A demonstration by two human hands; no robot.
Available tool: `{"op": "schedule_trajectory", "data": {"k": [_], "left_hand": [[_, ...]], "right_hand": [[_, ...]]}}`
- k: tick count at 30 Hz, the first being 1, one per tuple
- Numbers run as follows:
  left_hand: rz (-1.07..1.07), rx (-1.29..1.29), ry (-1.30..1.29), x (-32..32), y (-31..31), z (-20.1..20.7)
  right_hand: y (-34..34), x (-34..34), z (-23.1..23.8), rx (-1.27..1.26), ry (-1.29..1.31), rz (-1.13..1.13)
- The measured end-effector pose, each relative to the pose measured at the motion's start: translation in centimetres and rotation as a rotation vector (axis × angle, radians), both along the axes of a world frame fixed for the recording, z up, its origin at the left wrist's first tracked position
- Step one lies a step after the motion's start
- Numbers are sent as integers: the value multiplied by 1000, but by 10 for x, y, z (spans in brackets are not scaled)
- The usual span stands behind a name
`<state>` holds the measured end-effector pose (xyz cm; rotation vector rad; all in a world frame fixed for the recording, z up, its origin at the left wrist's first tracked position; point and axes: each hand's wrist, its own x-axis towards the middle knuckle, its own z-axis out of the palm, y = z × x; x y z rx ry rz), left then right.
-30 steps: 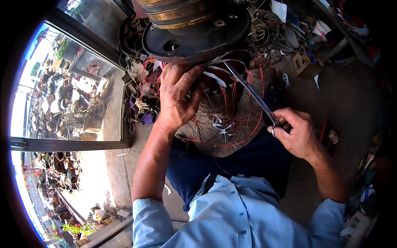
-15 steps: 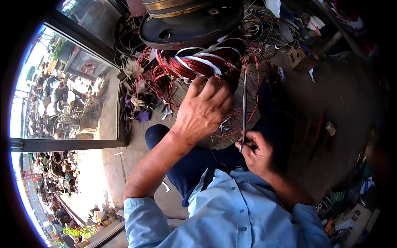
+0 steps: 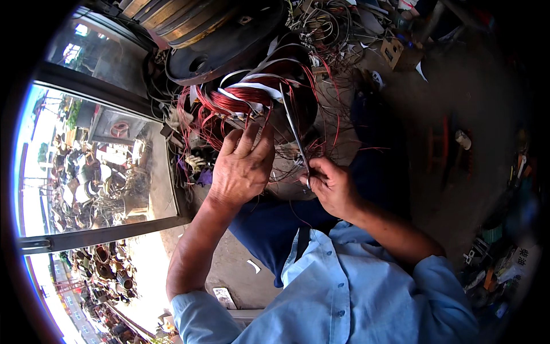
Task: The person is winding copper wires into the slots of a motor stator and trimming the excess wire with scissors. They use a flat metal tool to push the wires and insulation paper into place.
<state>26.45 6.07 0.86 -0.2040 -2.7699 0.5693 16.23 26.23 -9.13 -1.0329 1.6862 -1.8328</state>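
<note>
Thick bundles of red wire (image 3: 232, 102) bulge from the end of a dark round motor part, wrapped with white strips (image 3: 258, 90). At the lower edge of the bundle is my left hand (image 3: 243, 166), its fingers bent and drawn together. Red strands run down to those fingers, whose tips are partly hidden. My right hand (image 3: 332, 186) grips the lower end of a long thin metal tool (image 3: 295, 129), which slants up and left. The tool's tip lies by the right side of the red bundle. A ring-like end shows at my fingers.
A large black flange (image 3: 220, 51) with a banded drum behind it stands beyond the wires. Loose wires tangle around the floor and behind. To the left is a framed glass panel (image 3: 114, 178). A cardboard piece (image 3: 392, 53) lies at the far right.
My view has shifted, so the motor part appears further left and tilted. My left hand has drawn slightly back from the bundle. The tool has swung from nearly upright to slanting left.
</note>
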Motion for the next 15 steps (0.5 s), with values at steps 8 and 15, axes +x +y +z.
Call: {"op": "schedule_trajectory", "data": {"k": [8,15], "left_hand": [[-14,211,81,6,19,-12],[87,76,336,-47,0,31]], "right_hand": [[-38,-7,21,-235,-102,80],[-64,-83,-10,-195,202,-140]]}}
